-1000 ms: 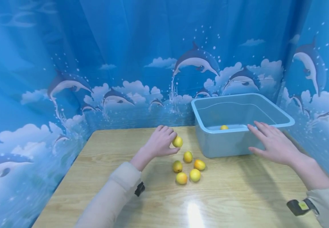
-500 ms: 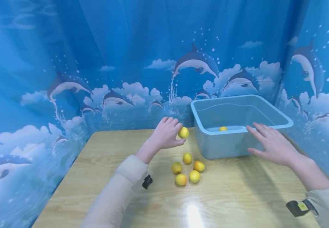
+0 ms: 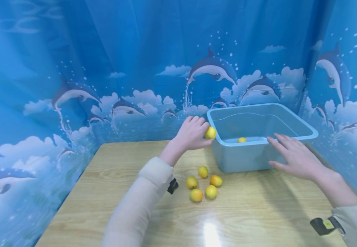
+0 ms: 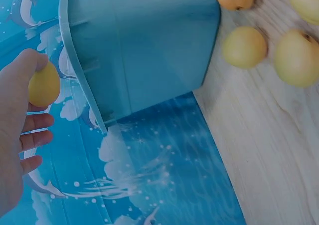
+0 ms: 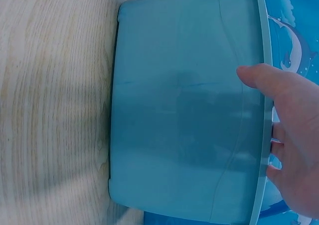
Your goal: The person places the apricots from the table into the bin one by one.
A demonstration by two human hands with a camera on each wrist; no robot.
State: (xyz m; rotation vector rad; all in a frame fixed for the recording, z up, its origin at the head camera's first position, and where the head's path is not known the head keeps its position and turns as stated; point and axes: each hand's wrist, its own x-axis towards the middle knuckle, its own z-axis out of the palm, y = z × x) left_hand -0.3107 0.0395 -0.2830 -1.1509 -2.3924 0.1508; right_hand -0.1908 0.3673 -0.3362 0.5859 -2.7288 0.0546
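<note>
My left hand point(image 3: 193, 133) pinches a yellow loquat point(image 3: 210, 132) between thumb and fingers, raised beside the left rim of a blue plastic basin point(image 3: 243, 156). In the left wrist view the loquat point(image 4: 44, 85) shows just outside the basin's edge, with the other fingers loosely spread. Inside the basin lies one more loquat point(image 3: 242, 140), partly hidden by the front wall. Several yellow-orange loquats point(image 3: 210, 191) sit in a loose cluster on the table below the left hand. My right hand point(image 3: 299, 156), fingers extended, is at the basin's front rim with nothing in its grasp.
The wooden table point(image 3: 119, 192) carries the basin at its back right. Close behind and along both sides hangs a blue dolphin-print curtain point(image 3: 153, 68). Each wrist wears a black camera point(image 3: 322, 225).
My left hand has carried the loquat up and to the right, from above the cluster to the basin's left rim. The right hand stays at the front rim.
</note>
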